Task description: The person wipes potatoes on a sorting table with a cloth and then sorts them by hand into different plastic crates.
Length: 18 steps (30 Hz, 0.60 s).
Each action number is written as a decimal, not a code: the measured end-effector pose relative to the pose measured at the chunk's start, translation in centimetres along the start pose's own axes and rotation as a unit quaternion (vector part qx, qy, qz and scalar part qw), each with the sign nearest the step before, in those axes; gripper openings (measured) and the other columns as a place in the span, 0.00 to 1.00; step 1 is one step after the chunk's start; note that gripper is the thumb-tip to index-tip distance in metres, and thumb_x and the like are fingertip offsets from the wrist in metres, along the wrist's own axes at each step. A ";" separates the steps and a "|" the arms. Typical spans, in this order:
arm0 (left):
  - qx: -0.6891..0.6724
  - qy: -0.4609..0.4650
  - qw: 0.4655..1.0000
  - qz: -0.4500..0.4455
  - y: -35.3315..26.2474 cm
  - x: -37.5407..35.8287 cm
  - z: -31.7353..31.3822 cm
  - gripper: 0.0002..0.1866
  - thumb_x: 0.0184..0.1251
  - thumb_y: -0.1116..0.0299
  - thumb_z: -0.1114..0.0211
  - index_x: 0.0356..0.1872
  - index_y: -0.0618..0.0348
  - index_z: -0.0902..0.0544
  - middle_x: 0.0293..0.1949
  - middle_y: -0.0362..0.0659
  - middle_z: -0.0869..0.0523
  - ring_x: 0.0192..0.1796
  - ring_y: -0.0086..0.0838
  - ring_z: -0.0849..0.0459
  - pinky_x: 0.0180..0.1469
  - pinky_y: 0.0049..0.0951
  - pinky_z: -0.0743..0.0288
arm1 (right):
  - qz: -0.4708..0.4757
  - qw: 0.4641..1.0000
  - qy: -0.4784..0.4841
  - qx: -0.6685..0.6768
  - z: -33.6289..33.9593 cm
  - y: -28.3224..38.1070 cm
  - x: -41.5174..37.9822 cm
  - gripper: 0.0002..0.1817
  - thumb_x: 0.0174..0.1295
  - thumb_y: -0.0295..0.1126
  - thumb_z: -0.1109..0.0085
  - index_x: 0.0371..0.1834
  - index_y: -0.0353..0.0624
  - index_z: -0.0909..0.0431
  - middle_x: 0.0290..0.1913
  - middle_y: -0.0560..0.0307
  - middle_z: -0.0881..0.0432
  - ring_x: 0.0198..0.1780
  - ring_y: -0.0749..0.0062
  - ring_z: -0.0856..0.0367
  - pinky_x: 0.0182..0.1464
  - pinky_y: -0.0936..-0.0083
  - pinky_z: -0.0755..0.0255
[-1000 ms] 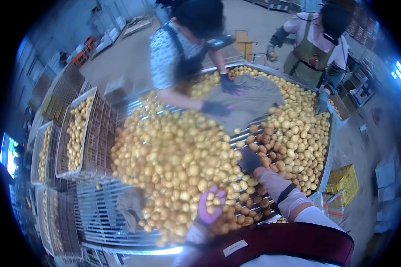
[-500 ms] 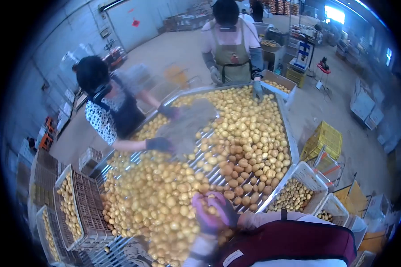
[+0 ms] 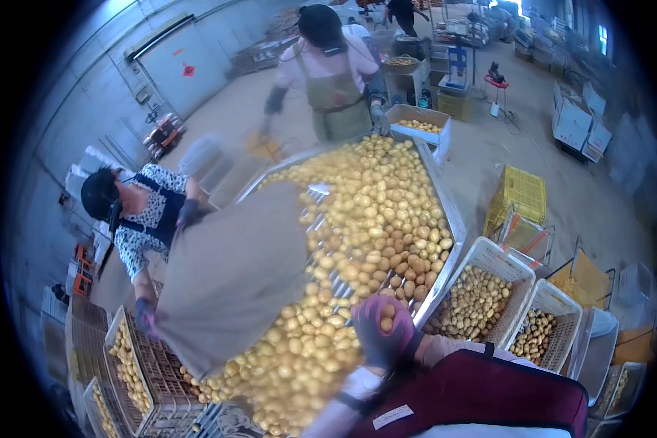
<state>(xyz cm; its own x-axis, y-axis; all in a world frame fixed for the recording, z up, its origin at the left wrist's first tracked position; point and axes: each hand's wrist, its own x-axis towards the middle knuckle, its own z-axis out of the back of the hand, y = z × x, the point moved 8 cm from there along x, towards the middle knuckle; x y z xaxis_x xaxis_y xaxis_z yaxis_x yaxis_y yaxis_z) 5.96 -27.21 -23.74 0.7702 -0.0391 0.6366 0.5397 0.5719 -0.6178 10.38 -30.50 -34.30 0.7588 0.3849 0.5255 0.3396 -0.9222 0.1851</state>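
Observation:
My left hand [image 3: 371, 337], in a grey and pink glove, is curled around brown potatoes [image 3: 387, 318] near the table's front edge. Pressed up against it, my right hand [image 3: 404, 337] closes on the same potatoes from the other side; the two gloves partly overlap. Yellowish potatoes [image 3: 310, 337] lie thickly on the slatted metal table beside and below my hands. Browner potatoes [image 3: 409, 271] sit just beyond them.
A co-worker at the left [image 3: 157, 219] holds a large grey cloth [image 3: 233, 270] over the table. Another person [image 3: 336, 80] stands at the far edge. Potato-filled crates [image 3: 522, 270] stand at the right, others [image 3: 164, 379] at the lower left. A yellow crate [image 3: 522, 193] is on the floor.
My hands have moved closer together and up around the potatoes. The left co-worker has lifted and spread the cloth leftward. The far person's arm has swung out. The view has shifted.

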 end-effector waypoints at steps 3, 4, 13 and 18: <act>-0.001 0.012 1.000 -0.018 -0.8 0.8 -1.2 0.23 0.59 0.61 0.32 0.55 0.57 0.22 0.53 0.50 0.19 0.58 0.47 0.22 0.66 0.56 0.37 | -0.053 0.943 -0.299 0.133 -3.5 1.6 -1.5 0.26 0.75 0.50 0.54 0.63 0.40 0.25 0.56 0.50 0.18 0.55 0.64 0.17 0.57 0.69 0.21; -0.005 0.004 1.000 -0.026 -1.3 1.2 -1.5 0.23 0.60 0.61 0.32 0.55 0.57 0.22 0.52 0.49 0.19 0.58 0.47 0.23 0.67 0.56 0.38 | -0.070 0.900 -0.392 0.178 -3.3 1.6 -2.6 0.26 0.75 0.50 0.54 0.62 0.40 0.24 0.54 0.50 0.16 0.54 0.65 0.16 0.55 0.70 0.20; -0.062 -0.033 0.997 0.022 0.3 -0.4 -2.7 0.20 0.68 0.60 0.42 0.56 0.60 0.24 0.53 0.50 0.21 0.59 0.48 0.24 0.69 0.59 0.42 | -0.004 0.928 -0.349 0.128 -2.3 6.0 -2.0 0.23 0.75 0.55 0.58 0.54 0.49 0.24 0.53 0.51 0.17 0.51 0.57 0.17 0.50 0.64 0.20; -0.687 0.010 0.718 0.111 -1.7 2.8 -1.3 0.24 0.76 0.56 0.48 0.61 0.66 0.28 0.59 0.52 0.23 0.62 0.44 0.26 0.69 0.48 0.38 | 0.062 0.919 -0.357 0.157 -1.6 11.6 -3.4 0.21 0.73 0.53 0.56 0.48 0.48 0.24 0.47 0.52 0.18 0.43 0.63 0.19 0.41 0.67 0.20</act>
<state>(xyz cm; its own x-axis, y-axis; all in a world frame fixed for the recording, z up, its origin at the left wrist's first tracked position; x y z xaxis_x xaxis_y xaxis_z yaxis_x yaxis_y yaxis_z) 7.65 -29.34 -21.52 0.8861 -0.0907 0.4545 0.2189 -0.7825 -0.5829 10.88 -42.56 -32.65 0.9356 0.3080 -0.1727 0.2847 -0.9473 -0.1471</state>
